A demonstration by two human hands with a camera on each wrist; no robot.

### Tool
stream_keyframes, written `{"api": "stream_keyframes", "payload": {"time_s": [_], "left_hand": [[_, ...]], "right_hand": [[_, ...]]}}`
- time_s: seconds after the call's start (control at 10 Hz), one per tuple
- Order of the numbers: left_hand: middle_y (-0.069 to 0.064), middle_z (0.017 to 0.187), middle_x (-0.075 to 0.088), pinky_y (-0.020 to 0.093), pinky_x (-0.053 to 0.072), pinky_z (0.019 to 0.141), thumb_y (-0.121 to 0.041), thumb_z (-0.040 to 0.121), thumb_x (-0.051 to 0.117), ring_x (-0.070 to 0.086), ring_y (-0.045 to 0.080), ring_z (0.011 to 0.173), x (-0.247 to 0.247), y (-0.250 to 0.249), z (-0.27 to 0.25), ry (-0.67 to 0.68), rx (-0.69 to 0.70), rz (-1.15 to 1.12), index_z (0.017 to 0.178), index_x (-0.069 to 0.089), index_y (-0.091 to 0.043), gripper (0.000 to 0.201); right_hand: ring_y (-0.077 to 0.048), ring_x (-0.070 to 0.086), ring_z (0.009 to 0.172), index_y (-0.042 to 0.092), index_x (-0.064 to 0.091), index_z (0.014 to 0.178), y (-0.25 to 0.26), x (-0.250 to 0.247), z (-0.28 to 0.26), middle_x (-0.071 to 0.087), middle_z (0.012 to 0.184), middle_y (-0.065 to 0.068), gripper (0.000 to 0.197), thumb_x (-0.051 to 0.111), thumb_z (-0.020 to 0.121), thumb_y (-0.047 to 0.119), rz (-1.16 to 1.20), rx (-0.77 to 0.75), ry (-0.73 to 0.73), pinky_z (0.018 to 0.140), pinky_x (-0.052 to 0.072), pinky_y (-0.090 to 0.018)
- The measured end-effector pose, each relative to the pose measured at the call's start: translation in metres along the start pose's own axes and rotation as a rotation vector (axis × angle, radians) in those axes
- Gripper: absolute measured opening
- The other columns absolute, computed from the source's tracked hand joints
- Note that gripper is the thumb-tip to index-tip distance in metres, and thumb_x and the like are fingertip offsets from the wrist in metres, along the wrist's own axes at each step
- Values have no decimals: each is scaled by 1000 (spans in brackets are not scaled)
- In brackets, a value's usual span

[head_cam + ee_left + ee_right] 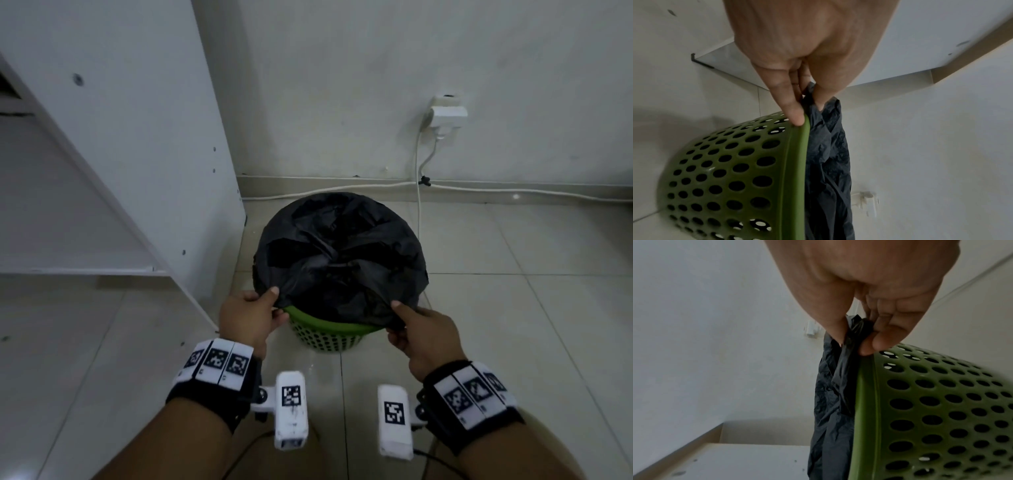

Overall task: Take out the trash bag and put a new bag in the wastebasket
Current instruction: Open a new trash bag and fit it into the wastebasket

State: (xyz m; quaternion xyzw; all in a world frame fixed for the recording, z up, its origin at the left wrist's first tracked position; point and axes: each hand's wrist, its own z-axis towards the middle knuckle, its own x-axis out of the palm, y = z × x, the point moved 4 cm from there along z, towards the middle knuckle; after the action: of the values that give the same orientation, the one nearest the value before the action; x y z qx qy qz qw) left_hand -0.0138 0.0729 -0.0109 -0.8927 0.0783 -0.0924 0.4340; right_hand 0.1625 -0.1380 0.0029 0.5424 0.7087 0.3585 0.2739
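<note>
A green perforated wastebasket (325, 337) stands on the tiled floor, its mouth covered by a crumpled black trash bag (342, 253). My left hand (255, 310) pinches the bag's near left edge between thumb and fingers. My right hand (416, 325) pinches the near right edge the same way. In the left wrist view the left hand (805, 104) holds black plastic (828, 154) just above the green rim (797, 162). In the right wrist view the right hand (854, 340) grips a fold of the bag (832, 394) beside the rim (866, 402). The basket's inside is hidden by the bag.
A white cabinet (154, 137) with an open shelf stands close on the left of the basket. Behind it is a white wall with a plugged socket (447, 118) and white cables (419, 205) running down and along the skirting. Bare tiles lie to the right.
</note>
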Motion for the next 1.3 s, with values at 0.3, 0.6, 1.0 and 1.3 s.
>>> {"api": "stream_keyframes", "payload": {"time_s": [0.3,0.6,1.0,1.3], "left_hand": [[15,94,69,39,54,84,-17,105,45,64,25,88,6,1,-3,228,-249,-436,123,58,-3,26],[20,115,74,50,61,81,-23,103,43,75,34,94,-8,19,-4,374,-258,-423,115,74,-2,39],[22,111,70,46,55,87,-25,94,59,68,37,96,-24,11,96,28,-158,99,125,64,-1,39],[10,121,70,39,55,82,-48,99,50,69,28,102,38,-56,116,323,-191,151,125,64,-9,49]], "right_hand": [[-19,54,70,3,58,84,4,7,0,62,81,-12,17,48,97,0,565,286,151,48,54,-22],[-32,72,87,8,74,86,-22,-11,11,75,94,-17,29,76,63,25,669,278,323,81,59,-43],[-23,50,64,12,57,93,-3,-28,85,51,77,-6,20,53,93,32,289,123,26,59,40,-33],[-29,63,116,12,63,124,71,-7,139,65,127,-11,33,66,91,18,-33,48,167,85,49,-16]]}}
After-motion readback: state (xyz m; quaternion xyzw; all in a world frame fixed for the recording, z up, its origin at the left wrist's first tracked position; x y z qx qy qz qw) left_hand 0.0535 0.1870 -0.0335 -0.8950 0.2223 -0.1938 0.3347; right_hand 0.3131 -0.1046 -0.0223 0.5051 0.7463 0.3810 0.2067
